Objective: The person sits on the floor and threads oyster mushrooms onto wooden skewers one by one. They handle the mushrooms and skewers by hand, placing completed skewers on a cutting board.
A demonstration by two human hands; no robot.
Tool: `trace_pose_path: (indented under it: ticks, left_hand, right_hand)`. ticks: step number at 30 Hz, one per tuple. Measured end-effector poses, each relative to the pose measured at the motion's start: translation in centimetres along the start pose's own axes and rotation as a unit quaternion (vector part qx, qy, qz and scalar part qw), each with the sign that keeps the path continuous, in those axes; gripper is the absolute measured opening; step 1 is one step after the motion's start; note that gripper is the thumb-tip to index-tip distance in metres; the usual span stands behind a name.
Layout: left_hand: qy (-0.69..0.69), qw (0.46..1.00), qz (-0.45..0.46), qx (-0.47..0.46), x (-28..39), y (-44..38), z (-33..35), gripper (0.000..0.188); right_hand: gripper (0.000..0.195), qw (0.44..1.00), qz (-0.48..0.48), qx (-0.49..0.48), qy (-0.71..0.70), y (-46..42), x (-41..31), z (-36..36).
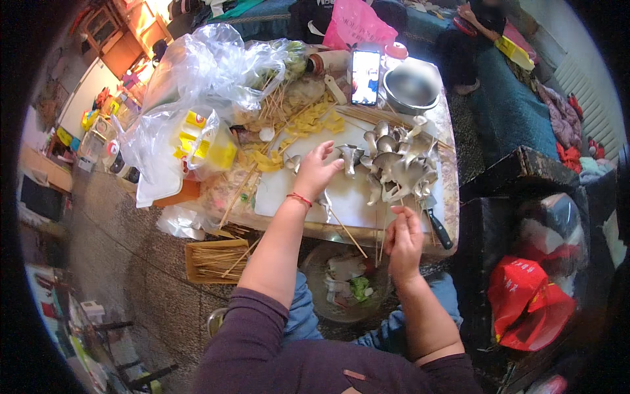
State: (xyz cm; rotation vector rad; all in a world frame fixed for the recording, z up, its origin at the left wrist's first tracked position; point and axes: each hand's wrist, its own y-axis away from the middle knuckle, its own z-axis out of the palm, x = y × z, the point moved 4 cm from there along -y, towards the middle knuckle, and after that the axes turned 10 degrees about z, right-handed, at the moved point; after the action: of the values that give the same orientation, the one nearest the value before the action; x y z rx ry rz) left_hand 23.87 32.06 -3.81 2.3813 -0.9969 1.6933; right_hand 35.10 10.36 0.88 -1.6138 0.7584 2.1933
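Over the white cutting board (275, 194) my left hand (317, 170) has its fingers apart, with a red cord at the wrist and nothing visible in its grasp. Just right of it lies a single oyster mushroom (349, 158). A heap of grey oyster mushrooms (393, 157) covers the board's right part. Near the board's front edge, my right hand (406, 236) has its fingers bent around a thin bamboo skewer. Another skewer (349, 234), with a piece of mushroom at its upper end, leans over the edge between the hands. A black-handled knife (439, 229) lies right of my right hand.
A box of bamboo skewers (216, 261) is left of my knees; a bin with scraps (344, 285) stands between them. Behind the board are yellow strips (315, 120), a lit phone (365, 79) and a metal bowl (411, 88). Plastic bags (206, 74) fill the table's left. Another person sits at top right.
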Motion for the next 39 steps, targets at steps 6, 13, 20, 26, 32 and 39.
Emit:
trace_pose_path:
  ticks: [6,13,20,26,32,39]
  left_hand:
    - [-0.329,0.942,-0.045,-0.039,3.3,-0.4,3.3,0.074]
    - [-0.114,0.986,-0.06,0.111,-1.6,-1.5,0.6,0.063]
    - [0.016,0.984,-0.099,0.15,-3.0,-1.5,-1.0,0.062]
    - [-0.103,0.988,-0.066,0.093,-0.8,-1.6,-1.0,0.059]
    - [-0.291,0.953,0.083,0.024,-0.2,-1.2,-1.0,0.042]
    - [-0.33,0.935,0.071,-0.109,1.8,-0.3,0.4,0.036]
  right_hand:
    - [0.018,0.997,-0.024,-0.05,0.045,1.4,0.7,0.6]
    - [0.019,0.999,0.009,-0.042,-0.017,1.6,-0.9,-0.5]
    - [0.018,0.998,0.006,-0.036,-0.046,1.6,-1.3,-1.2]
    - [0.019,0.999,0.003,-0.028,-0.031,1.6,-1.2,-1.4]
    - [0.019,0.999,-0.009,-0.034,-0.03,1.6,-1.2,-1.5]
    - [0.018,0.996,-0.063,0.022,-0.051,1.9,-2.3,-2.7]
